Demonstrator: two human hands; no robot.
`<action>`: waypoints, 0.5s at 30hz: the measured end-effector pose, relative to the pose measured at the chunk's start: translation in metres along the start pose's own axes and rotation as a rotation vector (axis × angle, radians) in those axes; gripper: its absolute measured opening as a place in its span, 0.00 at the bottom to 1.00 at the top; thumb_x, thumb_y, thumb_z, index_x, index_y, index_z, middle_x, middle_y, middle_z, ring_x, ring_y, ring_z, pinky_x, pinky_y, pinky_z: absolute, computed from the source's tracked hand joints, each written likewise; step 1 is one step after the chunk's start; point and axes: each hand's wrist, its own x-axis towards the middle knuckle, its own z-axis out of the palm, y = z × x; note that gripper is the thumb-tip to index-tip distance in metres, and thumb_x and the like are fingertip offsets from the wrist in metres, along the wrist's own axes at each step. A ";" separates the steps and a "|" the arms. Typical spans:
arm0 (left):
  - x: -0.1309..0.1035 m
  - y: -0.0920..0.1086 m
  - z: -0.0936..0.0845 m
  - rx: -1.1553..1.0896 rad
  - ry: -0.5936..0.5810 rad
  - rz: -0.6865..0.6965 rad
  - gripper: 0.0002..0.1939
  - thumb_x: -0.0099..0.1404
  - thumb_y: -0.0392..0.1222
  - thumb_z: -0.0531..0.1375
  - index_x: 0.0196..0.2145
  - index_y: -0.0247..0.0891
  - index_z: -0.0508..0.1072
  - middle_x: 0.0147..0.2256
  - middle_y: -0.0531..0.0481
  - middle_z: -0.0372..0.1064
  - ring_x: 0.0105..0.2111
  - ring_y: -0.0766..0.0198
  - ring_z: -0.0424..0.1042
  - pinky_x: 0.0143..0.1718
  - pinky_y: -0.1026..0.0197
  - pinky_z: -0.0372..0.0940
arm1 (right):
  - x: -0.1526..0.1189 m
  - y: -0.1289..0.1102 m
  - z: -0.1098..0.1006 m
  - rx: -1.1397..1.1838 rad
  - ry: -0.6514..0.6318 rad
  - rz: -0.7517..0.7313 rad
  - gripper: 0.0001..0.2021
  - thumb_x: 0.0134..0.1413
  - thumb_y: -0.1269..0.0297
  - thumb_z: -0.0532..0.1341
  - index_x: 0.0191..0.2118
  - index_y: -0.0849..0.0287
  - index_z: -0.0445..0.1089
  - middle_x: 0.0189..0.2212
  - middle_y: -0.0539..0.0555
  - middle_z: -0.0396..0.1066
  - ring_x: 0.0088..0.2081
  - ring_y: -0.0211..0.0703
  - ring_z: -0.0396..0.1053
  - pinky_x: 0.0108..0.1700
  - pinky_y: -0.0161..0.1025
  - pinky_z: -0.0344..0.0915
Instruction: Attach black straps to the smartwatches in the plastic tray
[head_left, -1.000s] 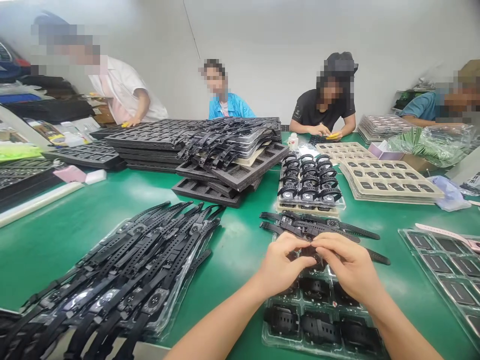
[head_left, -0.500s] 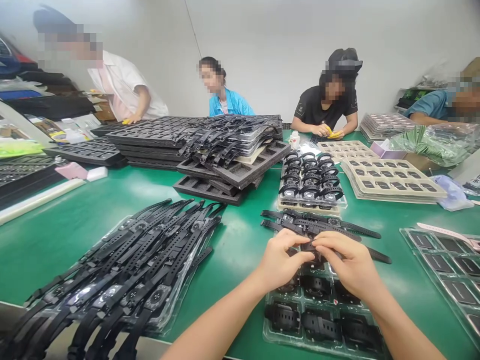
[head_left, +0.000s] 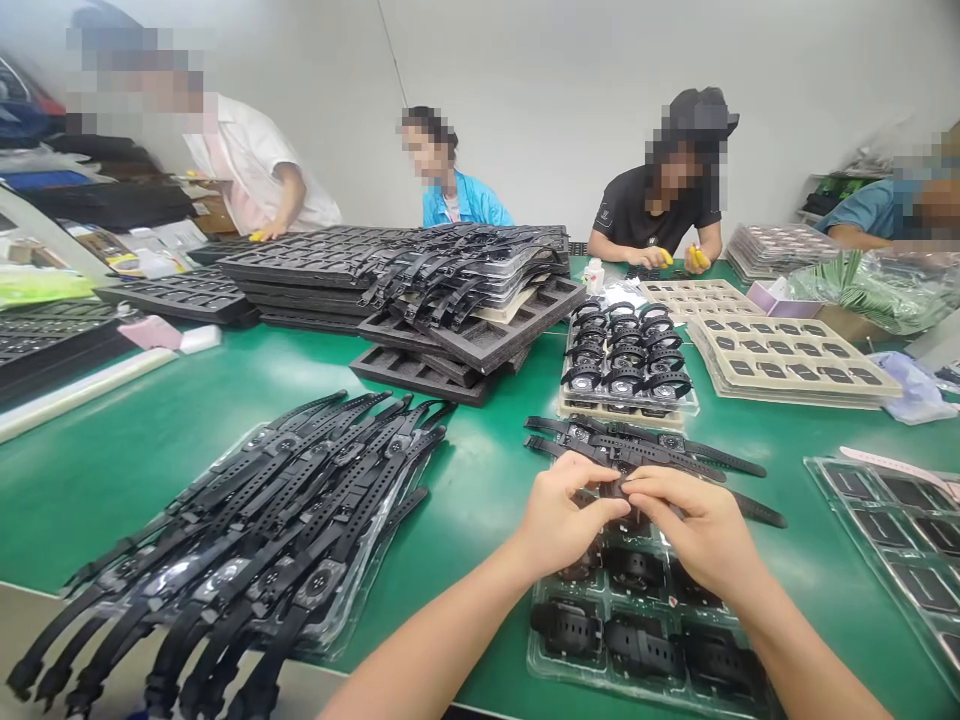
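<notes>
- While both hands meet above the near clear tray [head_left: 637, 683], a black watch [head_left: 616, 485] sits between their fingertips, over the tray's far part; much of it is hidden.
- Left hand [head_left: 559, 515]: thumb and index finger form a narrow grip on one side of the watch, probably to steady it.
- Right hand [head_left: 697, 520]: fingers bent down, tips touching the watch opposite the left; narrow grip, though what lies under the fingers cannot be told. Pinching from two sides likely suits so small a piece.
- Nearest row of that tray: curled watches [head_left: 566, 627], one per pocket. Curling seems to keep each strap within its own space.
- Beyond the hands: straight-strapped watches [head_left: 652, 455], laid crosswise, ends overhanging the tray; stretched out, they look too long for the pockets.
- Left on the green desk [head_left: 480, 540]: outstretched watches [head_left: 300, 530] heaped slantwise over another clear tray, straps overlapping, perhaps to save room.
- Farther off: a stacked tray of looped watches [head_left: 622, 350], just left of cream trays [head_left: 817, 385]. Black foam trays [head_left: 300, 270] are piled high, presumably to free desk space.
</notes>
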 end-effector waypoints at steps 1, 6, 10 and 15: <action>0.000 0.000 -0.001 -0.004 -0.001 0.003 0.13 0.55 0.33 0.72 0.39 0.39 0.82 0.35 0.47 0.76 0.38 0.58 0.74 0.40 0.59 0.70 | 0.000 0.001 0.001 -0.001 -0.004 0.009 0.09 0.61 0.68 0.63 0.36 0.51 0.81 0.38 0.52 0.81 0.41 0.47 0.79 0.45 0.39 0.75; 0.000 0.005 -0.004 -0.046 -0.010 -0.012 0.12 0.55 0.34 0.71 0.39 0.40 0.81 0.36 0.47 0.75 0.40 0.57 0.73 0.43 0.57 0.69 | 0.000 0.000 0.004 0.103 0.030 0.117 0.07 0.60 0.64 0.64 0.36 0.51 0.82 0.39 0.53 0.81 0.38 0.48 0.79 0.41 0.40 0.76; -0.003 0.009 0.002 -0.264 -0.026 -0.050 0.25 0.51 0.32 0.72 0.48 0.40 0.77 0.44 0.47 0.74 0.45 0.57 0.73 0.48 0.56 0.69 | 0.000 -0.001 0.002 0.253 0.118 0.323 0.09 0.59 0.56 0.65 0.38 0.52 0.82 0.32 0.53 0.80 0.25 0.44 0.75 0.29 0.38 0.76; -0.003 0.009 0.006 -0.320 0.046 -0.126 0.14 0.56 0.33 0.69 0.41 0.37 0.79 0.39 0.47 0.76 0.41 0.58 0.74 0.46 0.57 0.70 | -0.001 0.000 0.000 0.276 0.131 0.304 0.09 0.58 0.55 0.66 0.39 0.51 0.82 0.33 0.54 0.80 0.24 0.44 0.74 0.28 0.40 0.75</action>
